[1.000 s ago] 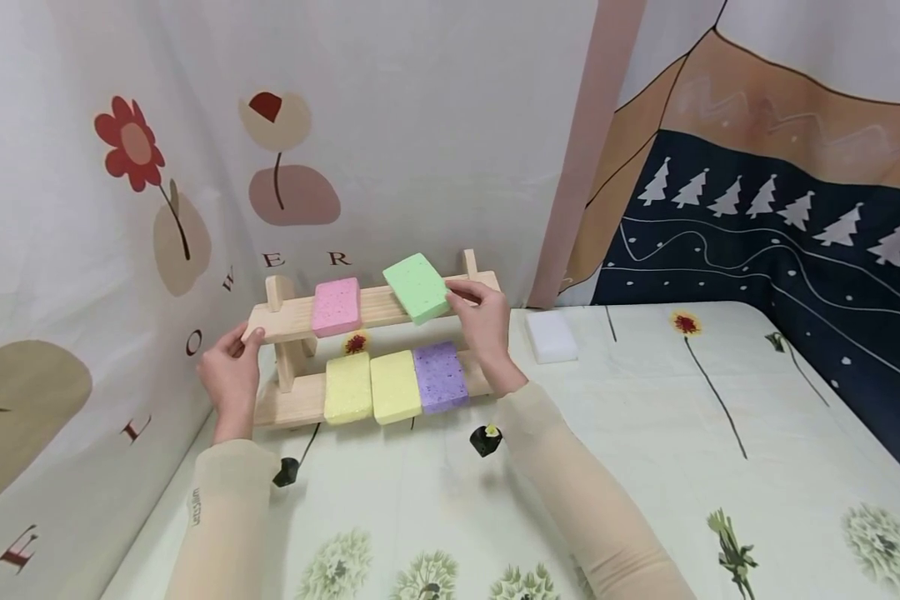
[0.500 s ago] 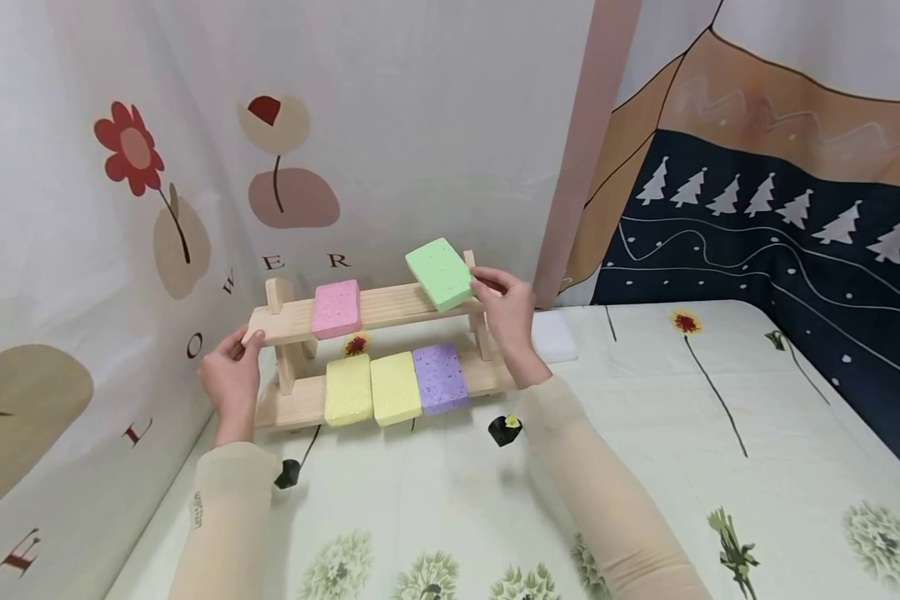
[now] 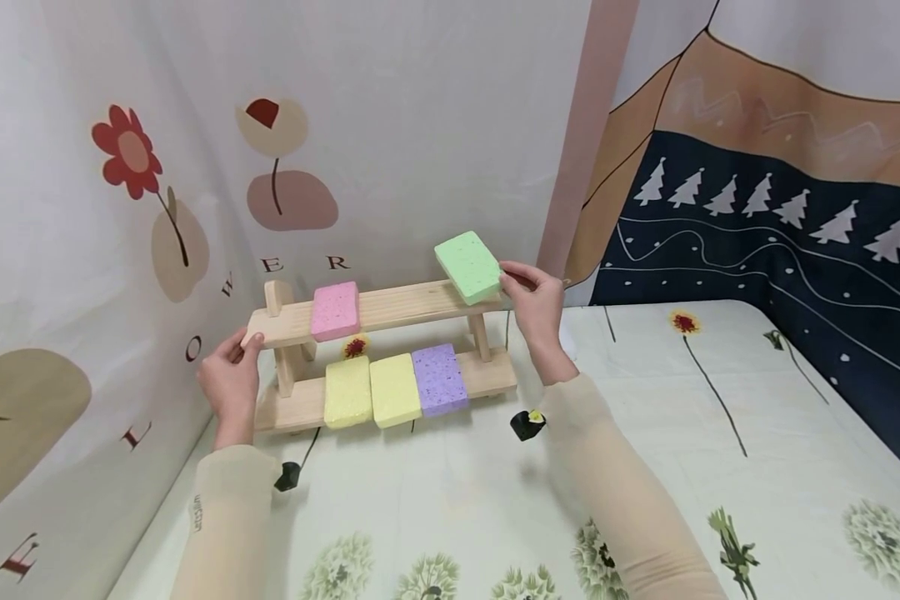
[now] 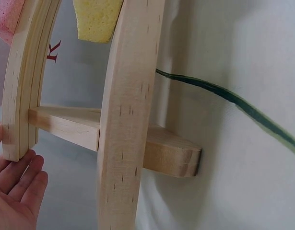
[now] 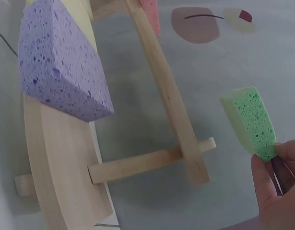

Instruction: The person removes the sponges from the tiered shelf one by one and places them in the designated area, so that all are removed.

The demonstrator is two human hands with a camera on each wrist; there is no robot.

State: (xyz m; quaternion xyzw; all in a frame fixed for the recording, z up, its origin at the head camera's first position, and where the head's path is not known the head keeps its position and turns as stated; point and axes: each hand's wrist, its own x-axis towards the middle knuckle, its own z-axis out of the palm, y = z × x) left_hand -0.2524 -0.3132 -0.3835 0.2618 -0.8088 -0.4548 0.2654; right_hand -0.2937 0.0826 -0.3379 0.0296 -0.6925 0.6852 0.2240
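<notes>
A two-tier wooden rack (image 3: 412, 306) stands against the back wall. My left hand (image 3: 229, 379) grips the left end of its upper shelf, thumb on top and fingers beneath in the left wrist view. Pinched at one corner in my right hand (image 3: 537, 315) is a green sponge (image 3: 468, 267), tilted and held above the shelf's right end; the right wrist view shows it apart from the wood. A pink sponge (image 3: 336, 311) lies on the upper shelf. Along the lower shelf sit two yellow sponges (image 3: 348, 392) and a purple sponge (image 3: 440, 380), side by side.
A white block (image 3: 567, 343) on the table is mostly hidden behind my right wrist. The flower-print cloth (image 3: 667, 400) covers the table, with a pale curtain (image 3: 435, 125) behind and a dark tree-print cloth (image 3: 780, 250) at the right.
My right hand has carried the green sponge rightward and slightly up along the upper shelf, uncovering the rack's right end. The white block is now mostly covered. My left hand stays put.
</notes>
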